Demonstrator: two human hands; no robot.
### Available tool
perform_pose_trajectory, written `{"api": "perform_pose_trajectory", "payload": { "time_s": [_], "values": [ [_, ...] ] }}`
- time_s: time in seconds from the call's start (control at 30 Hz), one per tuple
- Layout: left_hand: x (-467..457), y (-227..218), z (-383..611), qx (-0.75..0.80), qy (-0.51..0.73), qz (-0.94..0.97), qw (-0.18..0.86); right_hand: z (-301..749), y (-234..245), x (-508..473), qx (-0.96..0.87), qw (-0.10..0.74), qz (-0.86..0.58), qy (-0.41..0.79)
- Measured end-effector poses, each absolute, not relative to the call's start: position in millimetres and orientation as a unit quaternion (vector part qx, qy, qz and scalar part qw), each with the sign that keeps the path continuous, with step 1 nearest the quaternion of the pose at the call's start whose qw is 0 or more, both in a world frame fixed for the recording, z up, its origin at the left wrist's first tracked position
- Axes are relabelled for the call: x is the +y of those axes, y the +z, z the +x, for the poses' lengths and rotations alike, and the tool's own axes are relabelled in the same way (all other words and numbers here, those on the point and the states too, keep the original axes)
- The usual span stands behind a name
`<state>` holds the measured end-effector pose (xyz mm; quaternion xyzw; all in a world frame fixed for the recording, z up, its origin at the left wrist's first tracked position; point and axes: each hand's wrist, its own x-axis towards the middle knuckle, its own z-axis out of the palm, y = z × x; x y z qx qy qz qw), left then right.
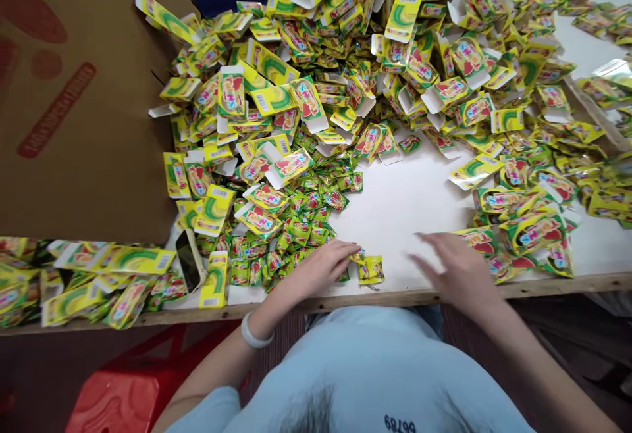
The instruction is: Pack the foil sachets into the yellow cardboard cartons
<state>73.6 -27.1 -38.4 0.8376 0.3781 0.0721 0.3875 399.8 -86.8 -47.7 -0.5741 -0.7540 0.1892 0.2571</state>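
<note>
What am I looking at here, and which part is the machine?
No machine is at work here: these are a person's two bare hands, seen by a camera worn on the head, looking forward and down. On the white tabletop lie heaped yellow-and-green cardboard boxes and small shiny green packets. A large brown cardboard carton is at the left. The left hand has its fingertips at small shiny yellow packets; whether it grips one is hard to tell. The blurred right hand is open, seemingly holding nothing.
</note>
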Motion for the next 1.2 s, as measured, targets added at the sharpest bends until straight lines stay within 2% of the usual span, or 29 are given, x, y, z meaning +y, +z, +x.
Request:
{"api": "perform_pose_trajectory", "payload": {
  "time_s": [0.1, 0.23, 0.33, 0.5, 0.6, 0.73, 0.87, 1.0, 1.07, 1.13, 1.2],
  "values": [
    [-21, -34, 72, 0.441, 0.127, 0.793, 0.402, 335, -60, -72, -0.767, 0.246, -0.541, 0.242],
    [-17, -21, 75, 0.437, 0.164, 0.778, 0.421, 297, -54, -49, -0.709, 0.304, -0.471, 0.428],
    [-26, -22, 75, 0.472, 0.170, 0.774, 0.386, 298, -45, -39, -0.606, 0.336, -0.464, 0.552],
    [-55, -39, 73, 0.504, 0.043, 0.809, 0.301, 325, -45, -43, -0.412, 0.382, -0.495, 0.663],
    [-59, -37, 76, 0.500, 0.034, 0.803, 0.322, 330, -51, -54, -0.428, 0.358, -0.462, 0.690],
    [-48, -22, 84, 0.528, 0.114, 0.709, 0.454, 312, -53, -65, -0.501, 0.336, -0.415, 0.681],
    [-43, -17, 87, 0.501, 0.195, 0.636, 0.554, 294, -46, -66, -0.486, 0.347, -0.429, 0.678],
    [-48, -18, 92, 0.501, 0.235, 0.629, 0.547, 291, -41, -67, -0.495, 0.361, -0.452, 0.648],
    [-52, -17, 98, 0.505, 0.257, 0.631, 0.530, 293, -40, -68, -0.473, 0.395, -0.448, 0.648],
    [-57, -18, 104, 0.501, 0.275, 0.630, 0.525, 295, -38, -67, -0.433, 0.421, -0.427, 0.672],
    [-63, -21, 108, 0.479, 0.276, 0.636, 0.539, 297, -36, -66, -0.419, 0.408, -0.391, 0.710]
  ]
}}
